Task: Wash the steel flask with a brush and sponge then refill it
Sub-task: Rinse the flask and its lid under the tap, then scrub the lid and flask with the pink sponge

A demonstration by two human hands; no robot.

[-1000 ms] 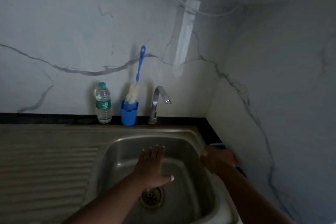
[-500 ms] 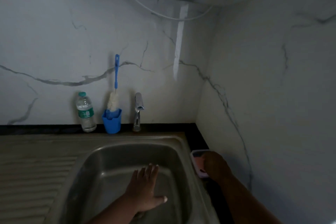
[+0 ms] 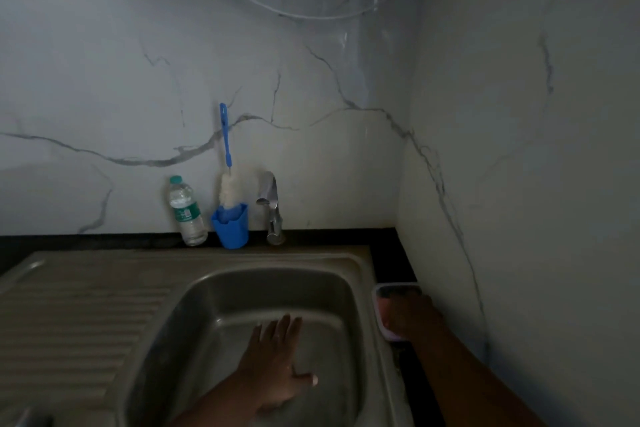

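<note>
The head view, the only one, looked down on a stainless-steel sink basin (image 3: 221, 295) set in a dark worktop (image 3: 388, 253) against white marble-veined walls. The left hand (image 3: 273, 371) hung inside the basin with its fingers straight and slightly spread, holding nothing; whether the palm touched the steel could not be told. The right hand (image 3: 410, 317) lay over a small pale-rimmed tray (image 3: 381, 291) on the worktop just right of the basin, covering something pinkish, probably the sponge (image 3: 383, 306). The dim light and the back of the hand hid the fingers, so it was unclear whether they had closed on it.

At the back edge stood a clear plastic water bottle with a green cap (image 3: 185, 211), a blue plastic cup (image 3: 231, 227) beside it, and in the cup a blue-handled bottle brush with white bristles (image 3: 227, 166), leaning toward the wall. A chrome tap (image 3: 272, 208) rose just right of the cup; no water could be seen running from it.

The steel flask was nowhere in sight, neither in the basin nor on the draining board.

The step in hand appeared to be gathering the washing tools, sponge first. The next move would call for a firm pinch on the sponge to lift it off the tray, then fetching the flask to the basin and opening the tap.
</note>
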